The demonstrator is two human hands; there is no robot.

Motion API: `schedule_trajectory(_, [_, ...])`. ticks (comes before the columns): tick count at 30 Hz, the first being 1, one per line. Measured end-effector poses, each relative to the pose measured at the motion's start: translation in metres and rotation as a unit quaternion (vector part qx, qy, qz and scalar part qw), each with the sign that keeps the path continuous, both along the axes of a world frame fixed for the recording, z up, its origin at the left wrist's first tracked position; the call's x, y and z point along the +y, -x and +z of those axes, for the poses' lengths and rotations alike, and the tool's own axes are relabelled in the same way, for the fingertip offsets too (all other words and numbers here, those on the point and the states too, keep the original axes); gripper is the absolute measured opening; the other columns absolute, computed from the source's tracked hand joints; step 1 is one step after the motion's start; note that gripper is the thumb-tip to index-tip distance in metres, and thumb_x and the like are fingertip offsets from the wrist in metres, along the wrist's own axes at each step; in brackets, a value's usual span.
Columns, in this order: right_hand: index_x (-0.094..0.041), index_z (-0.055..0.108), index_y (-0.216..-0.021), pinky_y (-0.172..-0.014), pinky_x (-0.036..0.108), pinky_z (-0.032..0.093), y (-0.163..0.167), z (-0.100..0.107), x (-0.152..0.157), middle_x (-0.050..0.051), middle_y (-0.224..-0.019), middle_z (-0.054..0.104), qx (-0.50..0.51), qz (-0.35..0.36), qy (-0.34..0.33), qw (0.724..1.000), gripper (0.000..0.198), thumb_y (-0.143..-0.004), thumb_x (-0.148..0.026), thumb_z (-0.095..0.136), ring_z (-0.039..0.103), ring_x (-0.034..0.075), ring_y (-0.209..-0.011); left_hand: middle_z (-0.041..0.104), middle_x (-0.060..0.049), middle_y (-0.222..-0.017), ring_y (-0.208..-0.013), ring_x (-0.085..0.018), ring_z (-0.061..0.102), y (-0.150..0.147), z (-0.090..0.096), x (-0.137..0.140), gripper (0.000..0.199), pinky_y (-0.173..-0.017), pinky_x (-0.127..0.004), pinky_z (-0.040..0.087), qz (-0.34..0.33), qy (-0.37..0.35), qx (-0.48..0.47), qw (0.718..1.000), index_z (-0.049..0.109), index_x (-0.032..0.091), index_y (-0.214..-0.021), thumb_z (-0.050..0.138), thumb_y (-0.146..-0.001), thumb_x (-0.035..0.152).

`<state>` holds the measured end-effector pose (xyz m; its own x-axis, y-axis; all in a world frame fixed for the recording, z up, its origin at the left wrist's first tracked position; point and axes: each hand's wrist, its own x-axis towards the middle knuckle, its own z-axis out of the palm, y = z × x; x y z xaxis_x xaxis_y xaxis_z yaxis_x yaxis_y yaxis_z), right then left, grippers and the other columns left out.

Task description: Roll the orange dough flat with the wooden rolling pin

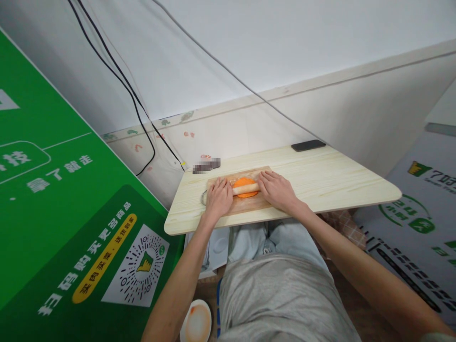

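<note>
A wooden rolling pin (245, 189) lies across a flat disc of orange dough (244, 182) on a wooden cutting board (249, 205). My left hand (218, 197) presses palm down on the pin's left end. On the pin's right end rests my right hand (276, 191), fingers flat. The board sits on a small pale wood table (320, 180) over my lap.
A black phone (308, 145) lies at the table's far edge. A blurred small object (205, 166) sits at the table's back left. A green printed panel (64, 223) stands to the left. Black cables (135, 102) hang down the wall. A bowl (197, 323) sits on the floor below.
</note>
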<state>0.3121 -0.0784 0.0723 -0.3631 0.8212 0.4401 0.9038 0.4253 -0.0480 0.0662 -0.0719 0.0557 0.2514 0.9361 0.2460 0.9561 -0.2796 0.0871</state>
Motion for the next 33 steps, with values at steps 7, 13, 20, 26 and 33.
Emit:
schedule_trajectory(7, [-0.004, 0.068, -0.145, -0.128, 0.043, 0.036, -0.002, -0.007, -0.004, 0.021, -0.147, 0.071, 0.012, 0.000, -0.003, 1.000, 0.055, -0.112, -0.027, 0.030, 0.061, 0.030, -0.142, 0.050, -0.013, -0.171, -0.167, -0.030, 0.032, 0.001, -0.004, -0.006, 0.060, -0.135, -0.050, 0.030, 0.001, -0.007, -0.001, 1.000, 0.053, 0.011, -0.161, 0.023, -0.113, 0.031])
schedule_trajectory(13, [-0.006, 0.070, -0.139, -0.121, 0.041, 0.043, -0.004, -0.005, 0.012, 0.019, -0.145, 0.072, -0.018, -0.001, 0.010, 1.000, 0.053, -0.113, -0.027, 0.028, 0.061, 0.030, -0.141, 0.043, -0.015, -0.175, -0.168, -0.032, 0.029, -0.001, 0.004, 0.009, 0.063, -0.135, -0.053, 0.028, 0.012, -0.003, 0.017, 1.000, 0.044, 0.010, -0.167, 0.018, -0.114, 0.033])
schedule_trajectory(20, [-0.010, 0.060, -0.152, -0.124, 0.050, 0.039, -0.002, 0.001, 0.054, 0.016, -0.155, 0.066, -0.049, -0.025, 0.059, 0.997, 0.053, -0.115, -0.030, 0.028, 0.050, 0.032, -0.152, 0.045, -0.019, -0.173, -0.168, -0.035, 0.028, -0.006, 0.017, 0.040, 0.063, -0.133, -0.060, 0.028, 0.026, 0.027, 0.021, 0.999, 0.033, 0.011, -0.171, 0.023, -0.113, 0.032])
schedule_trajectory(26, [-0.016, 0.063, -0.148, -0.123, 0.058, 0.036, 0.000, 0.000, 0.079, 0.015, -0.157, 0.064, -0.050, -0.040, 0.088, 0.994, 0.049, -0.114, -0.030, 0.031, 0.048, 0.032, -0.154, 0.054, -0.020, -0.166, -0.163, -0.034, 0.039, -0.007, 0.019, 0.058, 0.064, -0.131, -0.054, 0.035, 0.049, 0.027, 0.002, 0.998, 0.035, 0.012, -0.171, 0.030, -0.110, 0.030])
schedule_trajectory(33, [-0.018, 0.070, -0.138, -0.116, 0.054, 0.042, 0.000, -0.002, 0.095, 0.015, -0.145, 0.071, -0.059, -0.030, 0.102, 0.993, 0.052, -0.113, -0.032, 0.027, 0.058, 0.032, -0.141, 0.064, -0.021, -0.156, -0.145, -0.029, 0.062, -0.002, 0.017, 0.070, 0.063, -0.122, -0.040, 0.045, 0.060, 0.040, -0.016, 0.997, 0.043, 0.011, -0.167, 0.033, -0.108, 0.027])
